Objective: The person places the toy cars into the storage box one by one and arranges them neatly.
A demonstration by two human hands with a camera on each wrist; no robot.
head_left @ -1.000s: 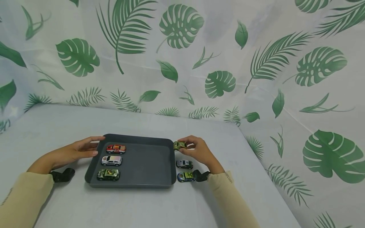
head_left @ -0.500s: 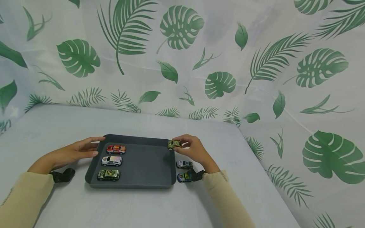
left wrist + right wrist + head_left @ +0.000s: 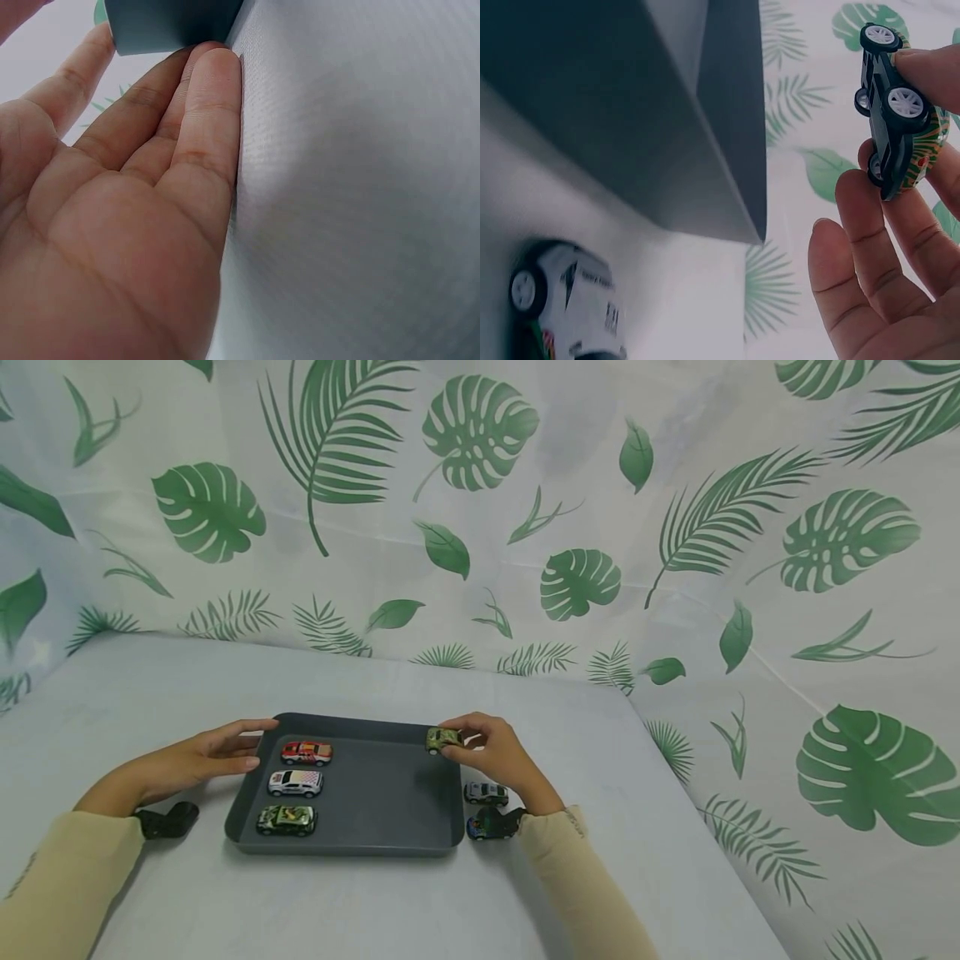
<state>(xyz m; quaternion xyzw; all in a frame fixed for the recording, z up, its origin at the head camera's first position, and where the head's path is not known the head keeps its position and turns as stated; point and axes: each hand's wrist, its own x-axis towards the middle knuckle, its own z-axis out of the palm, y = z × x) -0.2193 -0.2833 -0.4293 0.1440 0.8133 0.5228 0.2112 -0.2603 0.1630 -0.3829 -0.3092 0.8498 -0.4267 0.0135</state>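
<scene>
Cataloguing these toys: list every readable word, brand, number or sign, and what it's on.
Nothing reads clearly.
Silver-white toy car beside the grey rectangular tray: dark lettering, too blurred.
Beige right sleeve: cuff marks too small.
Green camouflage-patterned toy car in the right hand: no readable text.
Red-orange toy car, white toy car, dark-green toy car: prints too small to tell.
Blue toy car: partly hidden, nothing readable.
</scene>
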